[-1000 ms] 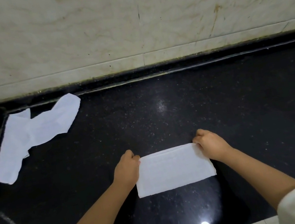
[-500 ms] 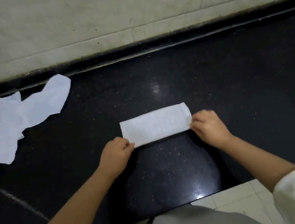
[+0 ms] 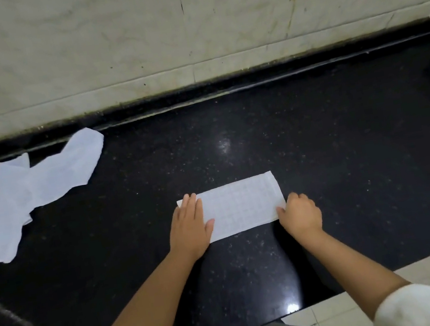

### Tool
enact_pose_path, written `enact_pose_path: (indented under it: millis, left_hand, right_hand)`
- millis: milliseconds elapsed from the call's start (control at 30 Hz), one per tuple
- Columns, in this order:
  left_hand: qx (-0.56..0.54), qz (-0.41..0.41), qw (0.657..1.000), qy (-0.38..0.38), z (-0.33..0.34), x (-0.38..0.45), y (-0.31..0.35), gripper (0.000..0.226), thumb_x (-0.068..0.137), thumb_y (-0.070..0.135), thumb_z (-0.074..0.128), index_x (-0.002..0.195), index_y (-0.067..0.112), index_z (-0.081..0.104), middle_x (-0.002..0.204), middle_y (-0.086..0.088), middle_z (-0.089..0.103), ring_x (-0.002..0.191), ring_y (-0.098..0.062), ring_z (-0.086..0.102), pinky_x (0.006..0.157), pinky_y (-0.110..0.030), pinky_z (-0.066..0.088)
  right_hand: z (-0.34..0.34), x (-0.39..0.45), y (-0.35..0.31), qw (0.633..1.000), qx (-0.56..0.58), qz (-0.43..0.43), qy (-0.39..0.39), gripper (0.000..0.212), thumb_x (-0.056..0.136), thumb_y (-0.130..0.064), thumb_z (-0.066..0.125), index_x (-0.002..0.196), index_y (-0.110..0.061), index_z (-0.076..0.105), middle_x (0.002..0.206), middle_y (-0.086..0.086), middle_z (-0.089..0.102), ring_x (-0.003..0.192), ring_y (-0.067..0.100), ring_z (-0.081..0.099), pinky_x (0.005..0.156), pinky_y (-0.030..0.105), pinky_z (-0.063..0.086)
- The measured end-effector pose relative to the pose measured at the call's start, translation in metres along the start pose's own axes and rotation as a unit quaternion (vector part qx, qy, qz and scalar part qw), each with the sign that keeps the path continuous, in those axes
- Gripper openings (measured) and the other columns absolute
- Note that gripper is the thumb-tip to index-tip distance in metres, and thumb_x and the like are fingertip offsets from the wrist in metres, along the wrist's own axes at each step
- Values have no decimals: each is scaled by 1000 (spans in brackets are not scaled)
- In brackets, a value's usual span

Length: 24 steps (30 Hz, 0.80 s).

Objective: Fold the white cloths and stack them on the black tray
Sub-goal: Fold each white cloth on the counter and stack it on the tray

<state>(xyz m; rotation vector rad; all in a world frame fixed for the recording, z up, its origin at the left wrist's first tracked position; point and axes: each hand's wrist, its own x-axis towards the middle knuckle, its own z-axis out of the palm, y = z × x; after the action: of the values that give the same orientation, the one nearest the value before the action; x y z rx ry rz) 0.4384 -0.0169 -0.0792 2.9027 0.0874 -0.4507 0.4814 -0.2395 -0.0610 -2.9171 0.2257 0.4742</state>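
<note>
On folded cloth (image 3: 239, 206), left hand (image 3: 190, 225) now flattened, seemingly pressing.

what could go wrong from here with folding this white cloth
The right hand pinches only the near right corner of the folded white rectangular cloth, so lifting it may drag the layers askew. The left hand presses flat on just the left end; the glossy black stone surface could let the cloth slide. The crumpled white cloth at the far left is unfolded, and no tray is visible.

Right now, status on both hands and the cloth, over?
Left hand flat, pressing the folded cloth's left end. Right hand pinching its near right corner. Unfolded cloth lies far left, apart. Nothing in the way.
</note>
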Motion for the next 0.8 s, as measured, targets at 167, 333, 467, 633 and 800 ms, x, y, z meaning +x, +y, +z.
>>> enact_pose_path:
  millis: [167, 333, 467, 633, 800]
  left_hand:
    - [23, -4, 1000, -6, 19, 1, -2, 95, 65, 54, -20, 148, 9, -6, 157, -5, -11, 145, -19, -12, 117, -35, -7]
    - [2, -7, 1000, 0, 17, 1, -2, 81, 80, 54, -10, 148, 9, -3, 158, -5, -9, 145, -19, -11, 116, -34, -9]
    - [-92, -34, 995, 38, 7, -7, -12, 73, 89, 51, 4, 148, 9, 3, 158, -3, 0, 146, -15, -4, 118, -35, -3]
    - [-153, -112, 975, 115, 3, -44, -60, 86, 77, 54, -2, 146, 6, 16, 156, -6, 16, 145, -16, 9, 117, -31, 1]
    - [-179, -160, 963, 123, 5, -77, -92, 72, 90, 50, 19, 144, 3, 23, 153, -10, 24, 144, -19, 14, 118, -34, 8]
  right_hand:
    - [2, -1, -10, 998, 13, 55, -13, 24, 92, -20, 45, 106, -4, 57, 118, 13, 56, 108, 30, 53, 89, 36, 40]
    - [-20, -4, -22, 976, 212, 11, 38, 13, 84, -8, 49, 72, -8, 44, 74, 7, 54, 69, 23, 49, 59, 31, 38]
    - [-37, -27, -64, 938, 311, -115, 100, 18, 79, -2, 53, 67, -8, 42, 62, -6, 40, 57, 9, 38, 52, 17, 30]
    - [6, -52, -119, 933, 257, -252, 16, 6, 85, -3, 50, 79, -4, 51, 74, 6, 53, 67, 18, 49, 60, 20, 36]
    - [61, -64, -125, 931, 124, -342, -7, 7, 70, 9, 61, 72, 2, 60, 70, 17, 60, 64, 32, 58, 55, 44, 53]
